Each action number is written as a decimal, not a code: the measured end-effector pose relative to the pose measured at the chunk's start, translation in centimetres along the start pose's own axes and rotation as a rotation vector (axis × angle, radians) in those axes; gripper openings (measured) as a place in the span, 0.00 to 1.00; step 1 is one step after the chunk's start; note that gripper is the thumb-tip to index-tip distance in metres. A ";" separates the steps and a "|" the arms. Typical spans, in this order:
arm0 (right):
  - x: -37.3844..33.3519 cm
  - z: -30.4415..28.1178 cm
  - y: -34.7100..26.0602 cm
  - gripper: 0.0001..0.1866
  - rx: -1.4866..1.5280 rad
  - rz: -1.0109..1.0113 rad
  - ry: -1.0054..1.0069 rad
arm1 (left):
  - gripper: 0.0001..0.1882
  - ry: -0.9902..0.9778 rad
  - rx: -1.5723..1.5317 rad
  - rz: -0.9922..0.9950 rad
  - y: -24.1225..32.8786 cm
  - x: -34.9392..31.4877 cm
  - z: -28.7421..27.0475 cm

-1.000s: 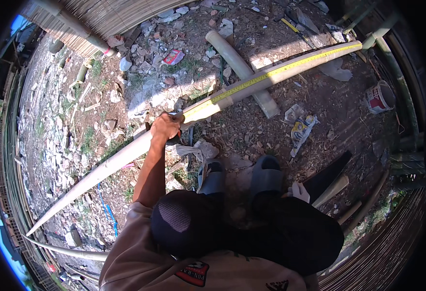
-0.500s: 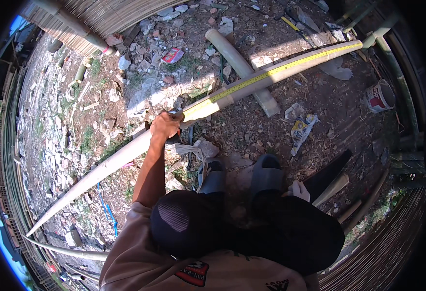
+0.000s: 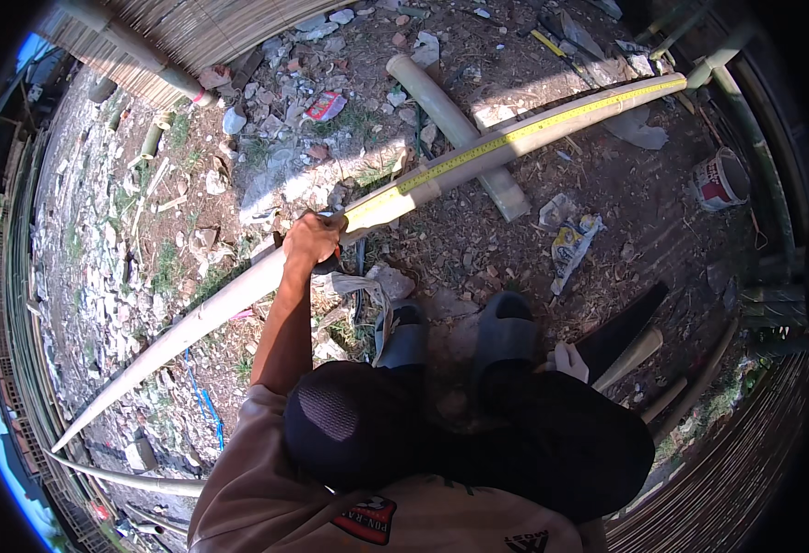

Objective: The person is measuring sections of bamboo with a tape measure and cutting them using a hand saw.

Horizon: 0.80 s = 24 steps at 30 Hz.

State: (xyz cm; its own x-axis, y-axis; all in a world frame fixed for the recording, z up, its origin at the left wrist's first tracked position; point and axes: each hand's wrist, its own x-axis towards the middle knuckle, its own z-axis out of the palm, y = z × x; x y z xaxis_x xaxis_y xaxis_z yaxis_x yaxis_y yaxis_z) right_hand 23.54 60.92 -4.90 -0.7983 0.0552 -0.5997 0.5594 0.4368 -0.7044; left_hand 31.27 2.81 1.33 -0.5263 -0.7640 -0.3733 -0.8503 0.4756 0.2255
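Note:
A long split bamboo pole (image 3: 178, 327) runs slantwise from the lower left to the upper right. My left hand (image 3: 312, 238) is closed on a tape measure, its dark case mostly hidden under the fingers and pressed to the pole. The yellow tape blade (image 3: 478, 152) lies drawn out along the pole to its far right end. Low on the right, beside my leg, my right hand (image 3: 566, 360), pale as if gloved, is closed at the near end of a dark, broad-bladed handsaw (image 3: 624, 330). Its grip is mostly hidden by the hand.
Under the pole a shorter bamboo piece (image 3: 460, 134) lies crosswise. A white and red bucket (image 3: 721, 181) stands at the right. A yellow and white wrapper (image 3: 572, 244), a yellow-handled tool (image 3: 548, 42), stones and rubble litter the ground. A woven bamboo panel (image 3: 211, 28) rises at the far left.

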 end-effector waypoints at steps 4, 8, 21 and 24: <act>0.2 0.1 0.3 0.23 0.019 0.004 -0.006 | 0.21 0.003 0.010 -0.001 0.7 -0.7 -0.7; 0.2 0.2 0.2 0.23 0.023 0.033 -0.001 | 0.21 -0.012 0.012 0.000 0.7 -0.9 -0.7; 1.0 0.2 1.1 0.23 0.014 0.036 -0.034 | 0.26 0.043 0.002 0.008 0.7 -1.2 -0.5; 1.1 0.2 1.2 0.23 -0.009 0.026 -0.029 | 0.27 0.040 0.012 0.034 0.6 -1.1 -0.6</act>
State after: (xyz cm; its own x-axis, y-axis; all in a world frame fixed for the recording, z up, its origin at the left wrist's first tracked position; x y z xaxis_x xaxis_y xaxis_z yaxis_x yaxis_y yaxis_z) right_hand 23.36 61.35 -6.50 -0.7767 0.0405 -0.6286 0.5776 0.4439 -0.6851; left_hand 31.33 3.69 2.42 -0.5547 -0.7639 -0.3297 -0.8320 0.5063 0.2268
